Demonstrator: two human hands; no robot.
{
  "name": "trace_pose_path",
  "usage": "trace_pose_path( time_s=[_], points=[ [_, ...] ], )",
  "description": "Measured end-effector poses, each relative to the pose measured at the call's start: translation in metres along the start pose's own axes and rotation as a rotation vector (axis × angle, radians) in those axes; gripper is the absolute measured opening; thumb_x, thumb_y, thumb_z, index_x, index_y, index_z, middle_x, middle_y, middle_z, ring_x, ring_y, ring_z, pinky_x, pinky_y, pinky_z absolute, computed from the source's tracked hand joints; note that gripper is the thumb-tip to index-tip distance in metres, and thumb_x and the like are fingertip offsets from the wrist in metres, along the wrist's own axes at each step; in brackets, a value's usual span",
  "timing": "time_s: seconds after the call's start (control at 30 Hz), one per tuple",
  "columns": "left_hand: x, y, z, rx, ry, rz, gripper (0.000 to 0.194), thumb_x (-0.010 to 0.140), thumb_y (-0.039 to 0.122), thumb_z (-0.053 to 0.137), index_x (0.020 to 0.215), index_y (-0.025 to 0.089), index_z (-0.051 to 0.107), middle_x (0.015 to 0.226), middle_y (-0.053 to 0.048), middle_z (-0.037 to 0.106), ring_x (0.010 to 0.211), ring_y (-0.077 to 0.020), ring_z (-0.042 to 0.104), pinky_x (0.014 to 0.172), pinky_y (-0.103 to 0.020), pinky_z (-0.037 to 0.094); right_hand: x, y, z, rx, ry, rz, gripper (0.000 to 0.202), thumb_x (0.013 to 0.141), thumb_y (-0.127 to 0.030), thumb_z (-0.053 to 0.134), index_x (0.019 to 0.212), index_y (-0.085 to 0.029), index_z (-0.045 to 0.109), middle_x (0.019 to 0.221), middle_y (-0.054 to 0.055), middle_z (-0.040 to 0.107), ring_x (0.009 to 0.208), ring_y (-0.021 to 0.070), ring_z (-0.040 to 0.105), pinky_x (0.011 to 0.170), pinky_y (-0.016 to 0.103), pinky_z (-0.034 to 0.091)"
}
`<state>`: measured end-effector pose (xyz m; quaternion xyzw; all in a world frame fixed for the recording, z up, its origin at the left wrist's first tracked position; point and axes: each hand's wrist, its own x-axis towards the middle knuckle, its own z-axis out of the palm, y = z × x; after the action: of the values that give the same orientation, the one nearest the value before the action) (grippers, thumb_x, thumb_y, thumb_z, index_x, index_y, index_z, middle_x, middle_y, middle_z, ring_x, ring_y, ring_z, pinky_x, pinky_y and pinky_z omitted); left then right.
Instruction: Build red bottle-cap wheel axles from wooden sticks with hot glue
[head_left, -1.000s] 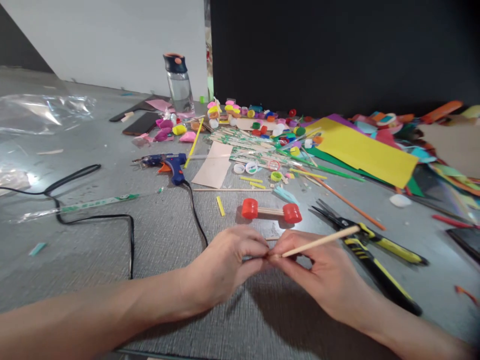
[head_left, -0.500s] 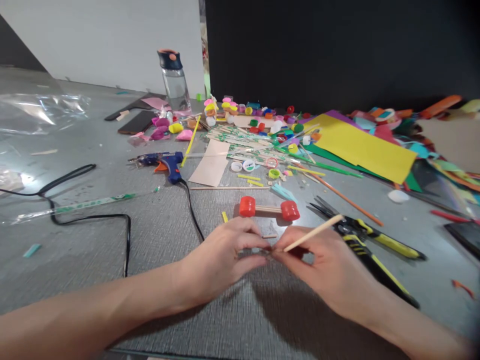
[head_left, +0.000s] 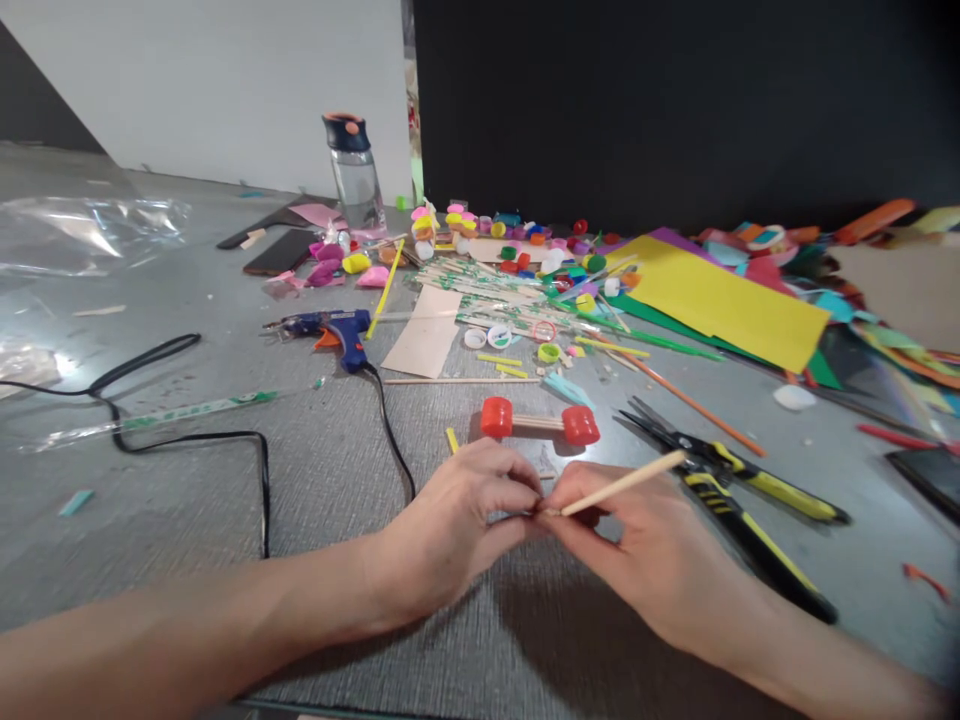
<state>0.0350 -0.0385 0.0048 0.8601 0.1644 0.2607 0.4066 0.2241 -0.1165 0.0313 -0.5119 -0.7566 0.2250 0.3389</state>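
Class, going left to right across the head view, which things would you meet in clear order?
Clear plastic packaging → blue glue gun → left hand → right hand holding a wooden stick → small red-orange scrap.

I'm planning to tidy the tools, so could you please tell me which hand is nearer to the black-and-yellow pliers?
Right: the right hand is just to the left of the black-and-yellow pliers, while the left hand is farther left.
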Motion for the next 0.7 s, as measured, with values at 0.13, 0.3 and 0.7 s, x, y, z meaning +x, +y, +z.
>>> trace_pose_path(
  time_s=[0.13, 0.3, 0.7],
  points=[
    [0.001, 0.01, -0.002, -0.287, -0.06, -0.211, 0.025, 0.098, 0.021, 0.062, 0.077, 0.013, 0.073, 0.072, 0.001, 0.062, 0.073, -0.0135, 0.057, 0.069, -0.025, 0.043, 0.002, -0.006, -0.005, 0.15, 0.05, 0.117, 0.019, 0.095, -0.017, 0.063, 0.078, -0.022, 0.067, 0.071, -0.005, 0.065, 0.064, 0.0098, 0.058, 0.06, 0.021, 0.043],
    [0.001, 0.014, -0.003, -0.407, -0.084, -0.378, 0.026, 0.096, 0.025, 0.06, 0.077, 0.015, 0.074, 0.068, 0.003, 0.061, 0.07, -0.0119, 0.053, 0.067, -0.023, 0.039, 0.005, -0.009, -0.005, 0.309, 0.024, 0.222, 0.015, 0.095, -0.023, 0.064, 0.082, -0.021, 0.069, 0.073, -0.003, 0.066, 0.063, 0.0111, 0.06, 0.058, 0.023, 0.046],
    [0.006, 0.018, -0.017, -0.696, 0.013, -0.536, 0.022, 0.087, 0.032, 0.07, 0.074, 0.019, 0.082, 0.081, -0.005, 0.078, 0.081, -0.0164, 0.062, 0.079, -0.029, 0.043, -0.088, 0.096, -0.105, -0.914, -0.015, 0.441, 0.084, 0.083, -0.09, 0.039, 0.122, -0.019, 0.058, 0.109, 0.023, 0.07, 0.09, 0.0451, 0.07, 0.073, 0.061, 0.056]
  ],
)
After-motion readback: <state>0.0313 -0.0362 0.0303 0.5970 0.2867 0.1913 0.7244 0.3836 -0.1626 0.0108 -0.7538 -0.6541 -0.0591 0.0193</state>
